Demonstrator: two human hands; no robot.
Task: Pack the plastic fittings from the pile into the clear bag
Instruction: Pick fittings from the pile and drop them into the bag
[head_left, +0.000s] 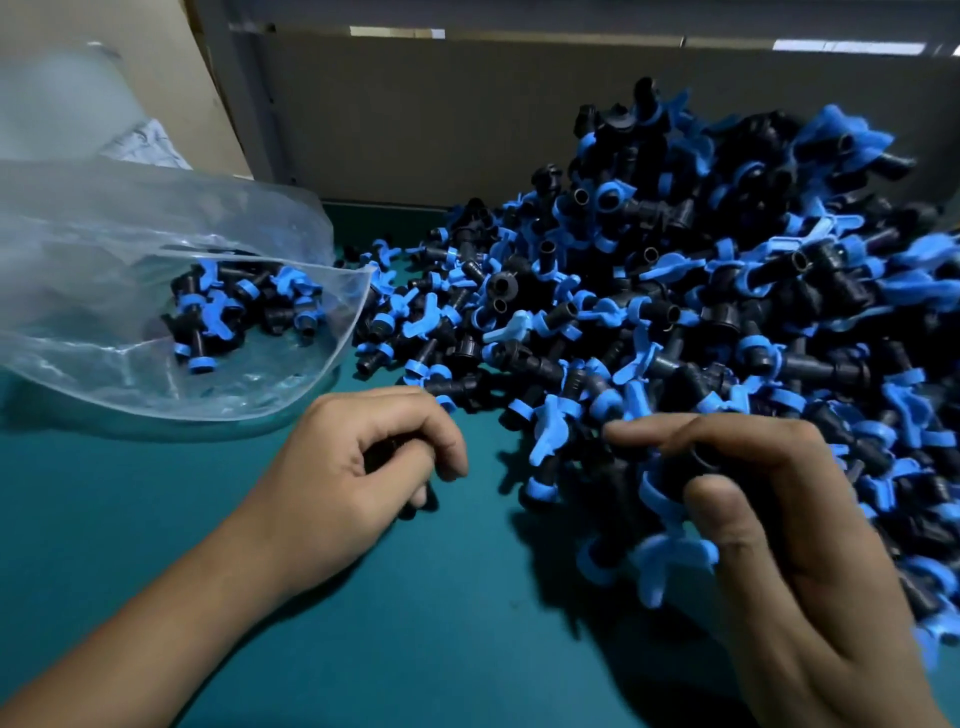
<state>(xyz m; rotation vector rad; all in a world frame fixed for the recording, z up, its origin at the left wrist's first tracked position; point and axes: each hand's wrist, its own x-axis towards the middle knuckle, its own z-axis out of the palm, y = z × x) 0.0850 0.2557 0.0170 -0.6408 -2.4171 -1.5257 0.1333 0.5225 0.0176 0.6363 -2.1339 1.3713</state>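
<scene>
A big pile of black and blue plastic fittings (701, 291) covers the right half of the green table. The clear bag (130, 364) lies open at the left with several fittings (234, 306) inside. My left hand (363, 467) sits between bag and pile, its fingers curled round a dark fitting that is mostly hidden in the palm. At the pile's near edge my right hand (779, 519) grips a black fitting with blue wing handles (675, 561) between thumb and fingers.
The green table surface (415, 623) stretches in front of me. A grey cardboard wall (441, 119) stands behind the pile. More clear plastic and a cloth (140, 145) lie at the back left.
</scene>
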